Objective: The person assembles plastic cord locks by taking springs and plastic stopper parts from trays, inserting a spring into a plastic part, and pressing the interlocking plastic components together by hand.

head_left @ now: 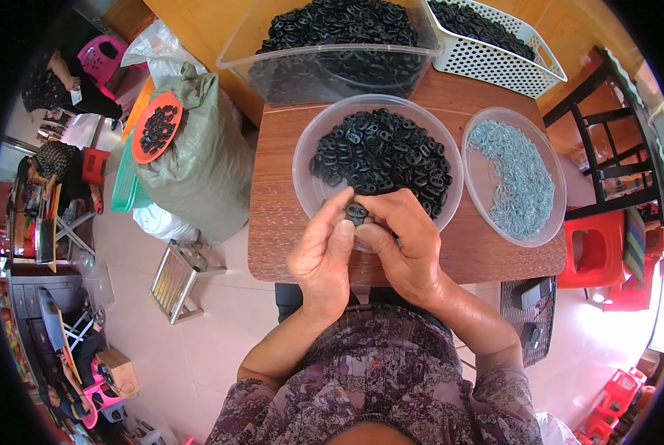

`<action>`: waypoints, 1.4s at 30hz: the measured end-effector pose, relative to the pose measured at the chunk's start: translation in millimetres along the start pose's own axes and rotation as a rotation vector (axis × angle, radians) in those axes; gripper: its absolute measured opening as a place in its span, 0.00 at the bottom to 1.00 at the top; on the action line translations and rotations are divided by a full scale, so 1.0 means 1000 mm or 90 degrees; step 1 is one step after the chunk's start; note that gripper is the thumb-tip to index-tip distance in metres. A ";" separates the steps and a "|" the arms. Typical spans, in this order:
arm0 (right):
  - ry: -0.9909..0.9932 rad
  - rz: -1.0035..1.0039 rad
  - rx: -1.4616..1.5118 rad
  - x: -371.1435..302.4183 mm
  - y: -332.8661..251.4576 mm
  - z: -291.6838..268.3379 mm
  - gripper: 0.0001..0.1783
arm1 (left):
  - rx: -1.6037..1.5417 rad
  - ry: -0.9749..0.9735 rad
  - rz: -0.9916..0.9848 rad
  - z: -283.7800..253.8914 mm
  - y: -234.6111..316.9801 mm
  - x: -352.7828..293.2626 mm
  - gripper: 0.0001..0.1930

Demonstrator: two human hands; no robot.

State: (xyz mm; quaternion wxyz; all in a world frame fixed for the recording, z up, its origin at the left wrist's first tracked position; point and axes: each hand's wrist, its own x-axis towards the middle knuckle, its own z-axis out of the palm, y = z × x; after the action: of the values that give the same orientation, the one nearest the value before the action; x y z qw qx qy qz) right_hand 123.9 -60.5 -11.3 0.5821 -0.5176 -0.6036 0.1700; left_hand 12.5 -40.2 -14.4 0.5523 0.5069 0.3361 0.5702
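Between the fingertips of both hands, over the near rim of a round clear tub (302,167), is a small black oval plastic piece with two round holes (357,211). My left hand (324,256) pinches it from the left with thumb and fingers. From the right, my right hand (407,241) has its thumb and curled forefinger on the same piece. Whether a second small part sits in the fingers is hidden. Many similar black two-holed pieces (387,148) fill the tub. Right of it, a shallow round clear tray (484,196) holds a spread of tiny silvery-blue metal parts (524,185).
Behind the tub stand a large clear bin (295,78) and a white perforated basket (487,67), both with black pieces. Left of the wooden table (272,245) are a full sack (198,163) with an orange plate (146,152) and a metal stool (176,282). Other people sit further left.
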 end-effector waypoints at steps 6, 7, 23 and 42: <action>-0.004 -0.022 -0.013 -0.002 0.002 -0.002 0.16 | 0.042 -0.048 0.017 -0.007 -0.002 0.001 0.15; -0.004 -0.022 -0.013 -0.002 0.001 -0.001 0.16 | 0.019 -0.033 0.007 -0.006 -0.001 0.001 0.17; 0.079 -0.106 -0.070 -0.007 0.007 0.007 0.14 | 0.065 0.004 0.057 -0.001 -0.013 -0.005 0.16; 0.060 0.232 0.119 -0.006 -0.003 -0.016 0.11 | 0.278 -0.146 0.085 0.003 0.007 0.007 0.12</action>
State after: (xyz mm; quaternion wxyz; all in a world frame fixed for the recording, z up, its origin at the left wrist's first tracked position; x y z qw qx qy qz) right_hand 135.8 -73.0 -8.0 0.6152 -0.5691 -0.4535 0.3033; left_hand 14.2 -34.6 -5.9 0.4255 0.6963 0.3523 0.4583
